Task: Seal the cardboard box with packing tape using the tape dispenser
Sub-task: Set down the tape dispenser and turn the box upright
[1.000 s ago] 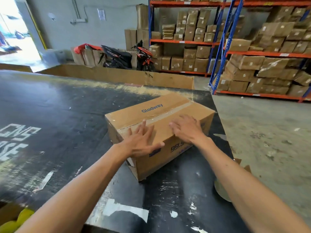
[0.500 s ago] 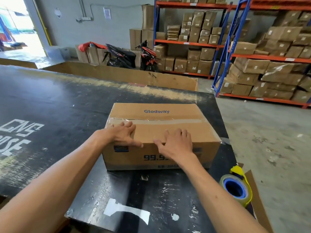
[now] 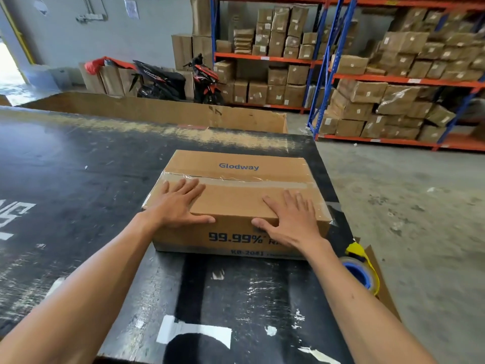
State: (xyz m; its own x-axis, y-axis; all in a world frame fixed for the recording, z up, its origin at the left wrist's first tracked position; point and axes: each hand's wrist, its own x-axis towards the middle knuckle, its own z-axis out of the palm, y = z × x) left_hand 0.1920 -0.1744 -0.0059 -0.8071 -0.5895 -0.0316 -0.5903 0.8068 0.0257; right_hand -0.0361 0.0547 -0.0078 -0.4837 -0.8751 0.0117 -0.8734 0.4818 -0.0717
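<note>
A brown cardboard box (image 3: pixel 237 198) printed "Glodway" lies on the black table (image 3: pixel 78 166), long side toward me. A strip of clear tape (image 3: pixel 252 181) runs along the seam on its top. My left hand (image 3: pixel 175 203) lies flat on the near left of the top, thumb over the front edge. My right hand (image 3: pixel 290 218) lies flat on the near right corner, fingers spread. The tape dispenser (image 3: pixel 359 270), yellow with a blue-cored clear roll, sits off the table's right edge beside my right forearm; neither hand touches it.
A long open cardboard bin (image 3: pixel 162 111) stands behind the table. Orange-and-blue racks (image 3: pixel 328 80) full of cartons fill the back right, with a parked motorbike (image 3: pixel 202 77) near them. Concrete floor (image 3: pixel 406 193) lies to the right. A cardboard flap (image 3: pixel 381 285) sticks up behind the dispenser.
The box has been turned from skewed to square with the table edge. Both hands slid apart across its top toward the near corners.
</note>
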